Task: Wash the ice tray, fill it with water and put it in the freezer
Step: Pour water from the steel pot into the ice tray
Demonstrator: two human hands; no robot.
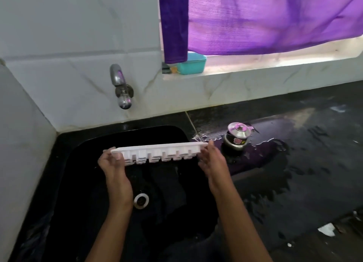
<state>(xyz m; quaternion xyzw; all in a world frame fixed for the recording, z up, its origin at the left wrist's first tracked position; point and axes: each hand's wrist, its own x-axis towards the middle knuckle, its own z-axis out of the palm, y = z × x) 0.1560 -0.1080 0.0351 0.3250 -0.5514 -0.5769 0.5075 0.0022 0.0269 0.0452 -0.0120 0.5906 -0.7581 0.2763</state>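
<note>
Both hands held the white ice tray [159, 151] over the black sink [78, 153].

The left hand [112, 164] gripped the tray's left end and the right hand [213, 163] its right end, fingers curled round the rim. The tray hung above the sink's drain [141, 201], its right end a little higher. The tap [121, 88] stuck out of the wall behind the sink. Right of the sink, a small steel-lidded jar [236, 136] stood on the wet counter [304, 163].
</note>
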